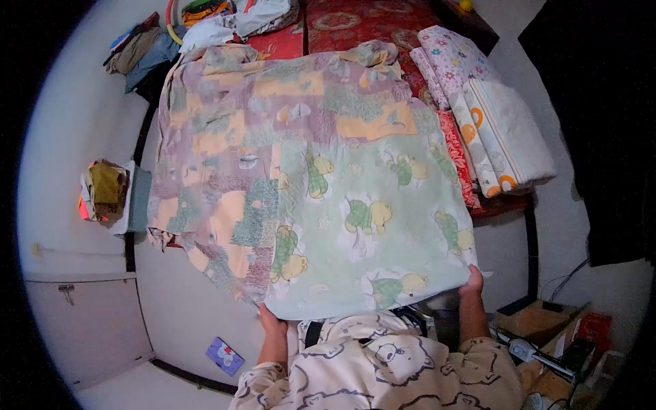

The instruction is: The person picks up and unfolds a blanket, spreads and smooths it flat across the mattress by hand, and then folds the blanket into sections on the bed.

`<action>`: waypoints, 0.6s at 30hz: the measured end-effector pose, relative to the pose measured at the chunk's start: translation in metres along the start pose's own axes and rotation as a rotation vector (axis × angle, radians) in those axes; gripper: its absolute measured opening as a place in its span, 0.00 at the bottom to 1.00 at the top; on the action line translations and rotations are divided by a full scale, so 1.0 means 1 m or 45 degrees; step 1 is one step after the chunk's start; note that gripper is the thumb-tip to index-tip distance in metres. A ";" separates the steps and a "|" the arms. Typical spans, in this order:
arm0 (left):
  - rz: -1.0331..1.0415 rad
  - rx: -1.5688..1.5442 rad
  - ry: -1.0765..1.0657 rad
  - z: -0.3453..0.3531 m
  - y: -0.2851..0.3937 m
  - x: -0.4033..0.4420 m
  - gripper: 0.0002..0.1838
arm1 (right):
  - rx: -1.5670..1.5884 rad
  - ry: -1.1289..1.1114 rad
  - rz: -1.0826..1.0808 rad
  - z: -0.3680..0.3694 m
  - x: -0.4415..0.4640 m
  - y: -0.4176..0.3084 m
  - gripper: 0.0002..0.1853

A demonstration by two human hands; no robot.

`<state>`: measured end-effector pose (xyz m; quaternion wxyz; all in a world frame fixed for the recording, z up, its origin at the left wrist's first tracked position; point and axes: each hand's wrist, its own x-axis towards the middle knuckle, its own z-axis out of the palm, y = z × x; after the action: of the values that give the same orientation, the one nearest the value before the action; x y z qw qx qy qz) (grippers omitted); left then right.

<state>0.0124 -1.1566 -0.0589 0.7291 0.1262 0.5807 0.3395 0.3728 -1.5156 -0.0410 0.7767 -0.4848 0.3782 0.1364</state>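
Green bear-print cloth point(369, 219), one: is stretching from a patchwork-print cloth point(225, 137) toward the person point(389, 369). Left hand point(272, 322): is pinching the near left corner, fingers partly hidden. Right hand point(471, 283): is pinching the near right corner.

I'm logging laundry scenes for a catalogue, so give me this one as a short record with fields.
left hand: grips the near left corner of the green bear-print cloth
right hand: grips its near right corner
cloth state: spread out, near edge held up by both hands
adjoining: patchwork-print cloth; whether joined or overlapping, cannot tell
beyond: red patterned cover
to the right: folded white bedding
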 end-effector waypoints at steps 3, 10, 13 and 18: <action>0.026 0.083 -0.046 0.002 0.023 0.010 0.20 | -0.111 -0.003 -0.264 0.024 -0.033 -0.007 0.21; -0.120 0.043 -0.074 -0.013 0.020 0.040 0.16 | 0.001 0.057 -0.182 0.024 -0.035 0.009 0.20; -0.064 0.024 0.098 -0.002 0.011 0.059 0.14 | -0.012 0.032 -0.277 0.032 -0.020 0.011 0.18; -0.058 -0.009 -0.197 0.066 0.031 0.061 0.13 | -0.196 -0.026 -0.361 0.120 -0.007 -0.004 0.16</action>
<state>0.0689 -1.0807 -0.0678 0.7798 0.1363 0.5241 0.3141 0.4250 -1.4136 -0.0047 0.7524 -0.5902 0.2866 0.0587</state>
